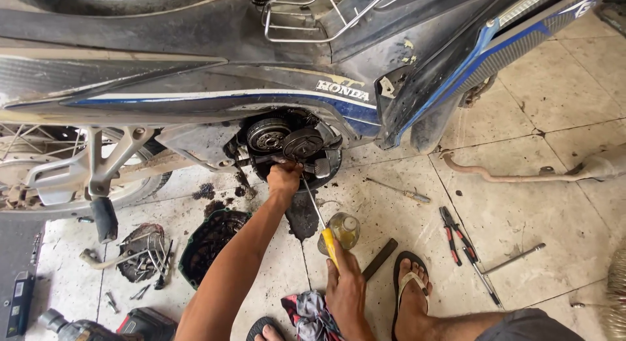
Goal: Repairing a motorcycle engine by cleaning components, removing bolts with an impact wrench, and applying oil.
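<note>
A motorcycle (pixel 195 100) stands on the tiled floor with its side cover off, so the round clutch parts (pixel 287 142) show in the engine opening. My left hand (pixel 285 178) reaches to the lower edge of that opening, fingers curled on a dark metal part there. My right hand (pixel 345 287) grips the yellow handle of a long screwdriver (pixel 319 217). Its thin shaft slants up toward the left hand and the engine, and the tip is hidden behind the left hand.
A glass jar of yellowish oil (pixel 344 230) stands by the screwdriver handle. The black engine cover (pixel 208 240), a tray of small parts (pixel 140 253), red-handled pliers (pixel 451 227), a loose screwdriver (pixel 399 191), the exhaust pipe (pixel 521 176), a rag (pixel 310 315) and my sandalled foot (pixel 411 295) lie around.
</note>
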